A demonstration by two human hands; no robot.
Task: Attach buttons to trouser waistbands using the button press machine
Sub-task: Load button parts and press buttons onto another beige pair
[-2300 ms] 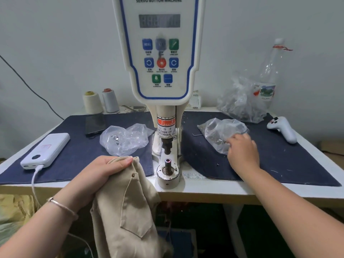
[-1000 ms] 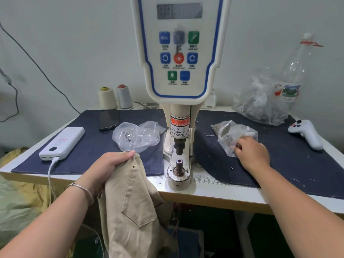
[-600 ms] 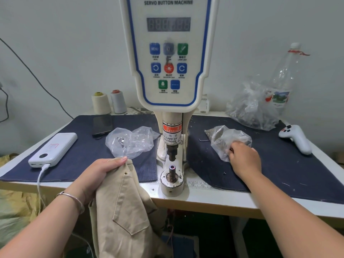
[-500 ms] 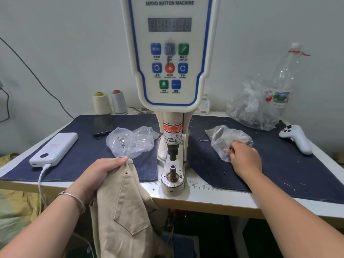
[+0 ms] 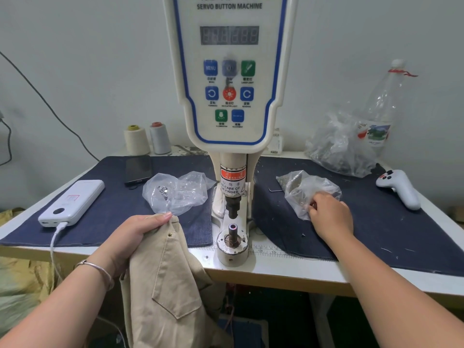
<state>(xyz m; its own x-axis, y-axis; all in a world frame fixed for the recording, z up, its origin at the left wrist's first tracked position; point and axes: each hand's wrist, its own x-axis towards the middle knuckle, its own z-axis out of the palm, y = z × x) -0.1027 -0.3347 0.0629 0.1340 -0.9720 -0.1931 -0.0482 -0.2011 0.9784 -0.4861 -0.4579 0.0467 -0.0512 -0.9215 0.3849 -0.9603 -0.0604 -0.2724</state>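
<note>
The white servo button machine (image 5: 229, 79) stands at the table's middle, its punch above a round lower die (image 5: 233, 241) near the front edge. My left hand (image 5: 133, 237) grips the waistband of beige trousers (image 5: 170, 285), which hang off the front edge left of the die. A small metal stud shows on the waistband by my thumb. My right hand (image 5: 329, 217) rests at the mouth of a clear plastic bag of small button parts (image 5: 301, 189) right of the machine, fingertips curled into the plastic. Whether they hold a button is hidden.
A second clear bag with metal parts (image 5: 175, 192) lies left of the machine. A white power bank (image 5: 72, 202) with cable, a dark phone (image 5: 138, 169), two thread cones (image 5: 147, 139), a larger bag (image 5: 339, 146), a plastic bottle (image 5: 384, 106) and a white controller (image 5: 399, 187) sit on dark denim mats (image 5: 401, 234).
Both hands stay nearly in place; my right hand's fingers keep working at the bag's mouth. Only the camera has shifted and tilted.
</note>
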